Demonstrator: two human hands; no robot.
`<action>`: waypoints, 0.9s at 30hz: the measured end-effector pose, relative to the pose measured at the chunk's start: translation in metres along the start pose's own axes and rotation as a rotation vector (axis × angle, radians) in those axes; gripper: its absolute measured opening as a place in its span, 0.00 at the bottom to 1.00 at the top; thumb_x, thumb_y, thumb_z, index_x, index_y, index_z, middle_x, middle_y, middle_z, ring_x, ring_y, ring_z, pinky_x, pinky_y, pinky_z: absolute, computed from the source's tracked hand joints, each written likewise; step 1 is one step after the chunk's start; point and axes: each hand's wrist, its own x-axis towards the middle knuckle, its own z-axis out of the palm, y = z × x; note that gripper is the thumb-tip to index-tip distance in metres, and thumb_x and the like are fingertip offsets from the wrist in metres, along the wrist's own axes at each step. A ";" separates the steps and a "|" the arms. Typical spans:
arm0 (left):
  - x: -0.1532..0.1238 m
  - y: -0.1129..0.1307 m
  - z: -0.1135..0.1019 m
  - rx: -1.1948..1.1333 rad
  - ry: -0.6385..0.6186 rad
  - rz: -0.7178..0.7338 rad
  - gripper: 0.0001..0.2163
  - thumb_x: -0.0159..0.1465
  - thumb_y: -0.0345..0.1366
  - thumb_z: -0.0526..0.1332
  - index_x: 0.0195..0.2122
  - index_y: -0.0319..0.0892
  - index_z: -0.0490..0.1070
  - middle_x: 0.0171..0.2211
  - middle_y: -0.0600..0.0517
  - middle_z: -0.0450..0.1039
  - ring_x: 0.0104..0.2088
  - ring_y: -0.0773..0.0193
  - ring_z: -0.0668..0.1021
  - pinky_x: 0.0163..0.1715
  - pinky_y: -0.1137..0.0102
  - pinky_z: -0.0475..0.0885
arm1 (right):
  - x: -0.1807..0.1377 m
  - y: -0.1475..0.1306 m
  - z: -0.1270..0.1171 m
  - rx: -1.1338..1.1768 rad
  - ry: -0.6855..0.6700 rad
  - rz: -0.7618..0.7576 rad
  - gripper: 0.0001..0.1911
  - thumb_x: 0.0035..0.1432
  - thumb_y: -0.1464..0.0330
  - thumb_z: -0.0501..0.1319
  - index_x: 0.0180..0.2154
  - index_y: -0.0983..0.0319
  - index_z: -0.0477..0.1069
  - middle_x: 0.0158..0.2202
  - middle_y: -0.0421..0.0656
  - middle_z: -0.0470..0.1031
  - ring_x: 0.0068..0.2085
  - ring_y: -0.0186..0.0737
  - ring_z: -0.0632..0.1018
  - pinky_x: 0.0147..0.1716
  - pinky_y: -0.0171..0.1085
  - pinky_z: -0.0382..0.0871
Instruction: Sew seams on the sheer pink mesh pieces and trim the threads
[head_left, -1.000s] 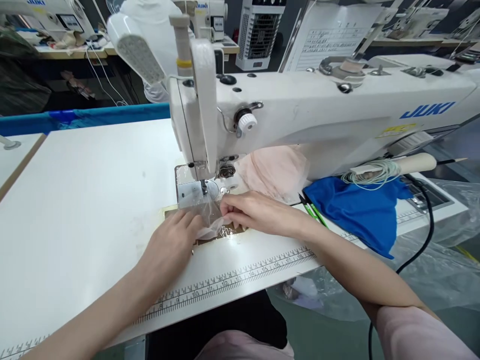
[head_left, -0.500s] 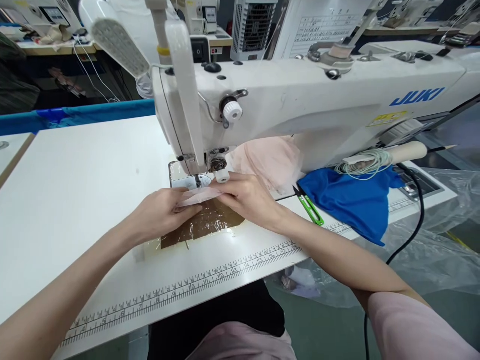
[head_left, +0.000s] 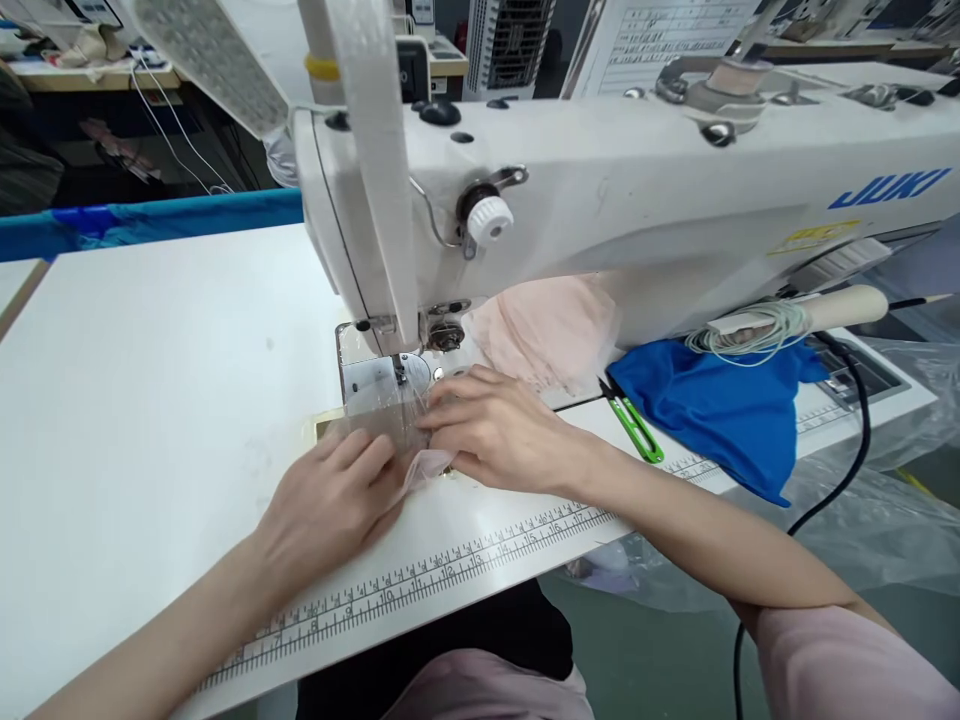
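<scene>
A: Where's the sheer cloth [head_left: 429,468]?
B: Lying just in front of the needle [head_left: 400,370], on the near side of the sewing machine [head_left: 600,180], spanning both hands.
A: Fingers?
B: Left hand [head_left: 330,500] is curling shut, pinching the cloth's near edge. Right hand [head_left: 499,430] is resting fingers close together on it; can't tell if they're gripping.
A: Room?
B: Table [head_left: 150,400] is stretching wide leftward, ruler [head_left: 420,590] running along the near edge. Snips [head_left: 636,430] and blue cloth [head_left: 720,410] are crowding the right.
</scene>
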 end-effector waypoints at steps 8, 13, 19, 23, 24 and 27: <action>-0.006 0.011 0.001 -0.029 -0.015 -0.083 0.11 0.69 0.28 0.55 0.47 0.33 0.75 0.50 0.38 0.76 0.51 0.50 0.78 0.56 0.50 0.67 | 0.000 -0.002 0.003 -0.067 0.019 -0.032 0.10 0.62 0.75 0.59 0.32 0.63 0.79 0.42 0.40 0.82 0.46 0.41 0.76 0.39 0.40 0.62; -0.006 0.011 0.002 -0.082 -0.001 -0.113 0.12 0.70 0.31 0.53 0.46 0.36 0.76 0.50 0.40 0.77 0.51 0.52 0.79 0.63 0.45 0.60 | 0.000 -0.002 0.006 -0.068 0.070 -0.052 0.13 0.64 0.74 0.57 0.32 0.63 0.79 0.42 0.40 0.83 0.46 0.41 0.77 0.40 0.40 0.62; -0.007 0.007 0.002 -0.076 -0.020 -0.118 0.13 0.70 0.32 0.53 0.47 0.37 0.76 0.51 0.41 0.76 0.52 0.53 0.78 0.66 0.44 0.53 | 0.001 -0.002 0.008 -0.074 0.069 -0.048 0.12 0.65 0.75 0.57 0.32 0.63 0.78 0.39 0.41 0.83 0.45 0.40 0.78 0.41 0.39 0.63; -0.006 0.004 0.003 -0.033 -0.024 -0.093 0.12 0.70 0.32 0.54 0.47 0.36 0.76 0.51 0.40 0.76 0.52 0.53 0.79 0.67 0.44 0.52 | 0.002 -0.001 0.011 -0.070 0.101 -0.044 0.13 0.66 0.74 0.56 0.33 0.64 0.78 0.38 0.41 0.83 0.44 0.39 0.79 0.42 0.39 0.63; -0.006 0.003 0.003 -0.029 -0.019 -0.094 0.12 0.70 0.32 0.54 0.47 0.36 0.76 0.51 0.40 0.76 0.52 0.53 0.79 0.67 0.44 0.52 | 0.002 -0.001 0.012 -0.076 0.109 -0.045 0.13 0.65 0.74 0.56 0.32 0.64 0.78 0.37 0.41 0.83 0.43 0.39 0.79 0.42 0.39 0.63; -0.005 0.000 0.005 -0.029 -0.004 -0.106 0.12 0.69 0.33 0.54 0.47 0.36 0.76 0.51 0.40 0.76 0.51 0.52 0.79 0.67 0.44 0.53 | 0.003 0.002 0.014 -0.103 0.118 -0.042 0.12 0.64 0.76 0.57 0.32 0.63 0.77 0.37 0.41 0.83 0.43 0.39 0.79 0.41 0.40 0.63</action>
